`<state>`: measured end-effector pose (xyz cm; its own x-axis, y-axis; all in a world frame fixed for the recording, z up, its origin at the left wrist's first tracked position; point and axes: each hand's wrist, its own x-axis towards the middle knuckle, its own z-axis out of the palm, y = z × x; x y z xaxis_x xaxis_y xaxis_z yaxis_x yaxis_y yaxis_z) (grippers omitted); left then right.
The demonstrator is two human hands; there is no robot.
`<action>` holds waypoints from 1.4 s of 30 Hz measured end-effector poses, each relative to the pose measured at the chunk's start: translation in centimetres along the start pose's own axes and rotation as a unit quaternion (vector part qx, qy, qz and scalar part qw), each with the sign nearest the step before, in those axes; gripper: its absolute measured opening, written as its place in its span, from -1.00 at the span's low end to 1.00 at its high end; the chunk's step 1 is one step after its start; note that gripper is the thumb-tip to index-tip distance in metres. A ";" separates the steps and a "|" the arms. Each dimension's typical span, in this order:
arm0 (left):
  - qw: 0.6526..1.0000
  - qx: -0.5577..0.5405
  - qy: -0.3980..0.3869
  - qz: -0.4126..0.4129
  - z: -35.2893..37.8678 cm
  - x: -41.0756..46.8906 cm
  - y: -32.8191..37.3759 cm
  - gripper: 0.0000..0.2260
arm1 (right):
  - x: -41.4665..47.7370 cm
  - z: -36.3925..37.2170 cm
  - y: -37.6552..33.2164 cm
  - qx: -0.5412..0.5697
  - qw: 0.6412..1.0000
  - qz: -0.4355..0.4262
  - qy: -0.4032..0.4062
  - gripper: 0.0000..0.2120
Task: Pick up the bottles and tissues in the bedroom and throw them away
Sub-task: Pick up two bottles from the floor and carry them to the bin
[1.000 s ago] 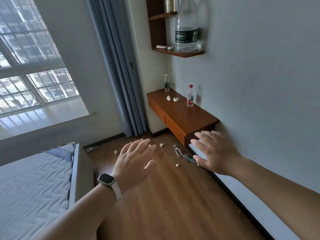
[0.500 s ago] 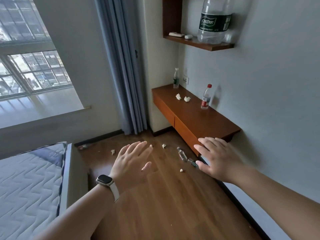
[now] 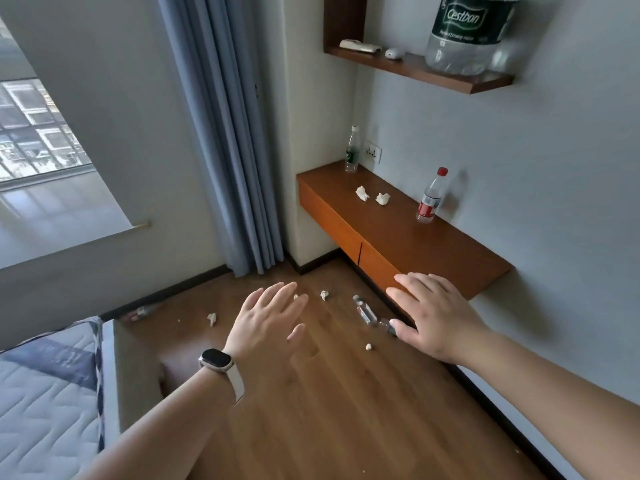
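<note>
Floor (image 3: 311, 410): two clear bottles (image 3: 364, 309) lie just left of the right hand (image 3: 434, 317); tissue scraps (image 3: 324, 294) lie beyond the left hand (image 3: 266, 323).
Desk (image 3: 408, 244): beyond the right hand; two upright bottles (image 3: 429, 197), two tissues (image 3: 362, 192).
Wall shelf (image 3: 433, 72): large bottle (image 3: 469, 32).

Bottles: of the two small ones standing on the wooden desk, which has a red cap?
The bottle with the red cap and red label, standing by the wall toward the desk's near end. The other bottle, in the far corner, has a white cap and green label.
</note>
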<state>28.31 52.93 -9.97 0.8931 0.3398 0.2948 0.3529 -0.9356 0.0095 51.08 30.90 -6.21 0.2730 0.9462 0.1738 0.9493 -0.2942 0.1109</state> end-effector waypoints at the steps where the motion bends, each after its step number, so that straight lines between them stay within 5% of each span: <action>1: 1.000 -0.005 -0.003 0.001 0.5 0.7 -0.5 -0.56 | 0.9 0.3 0.4 0.000 1.000 0.003 -0.004 -0.53; 25: 0.993 0.010 -0.116 0.015 13.5 28.9 -10.9 -0.56 | 28.8 16.5 17.1 0.097 0.991 -0.012 -0.087 -0.50; 35: 0.979 -0.035 -0.174 0.100 23.3 33.7 -16.2 -0.56 | 32.7 24.1 15.0 0.109 0.983 0.019 -0.146 -0.51; 42: 0.967 -0.086 -0.183 0.153 37.6 34.5 -19.9 -0.59 | 33.7 36.2 10.0 0.147 0.966 0.089 -0.192 -0.51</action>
<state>62.60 86.86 -35.91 0.9984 0.0265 -0.0491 0.0334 -0.9889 0.1445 75.46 64.76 -34.70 0.4208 0.8806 -0.2180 0.8692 -0.4601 -0.1808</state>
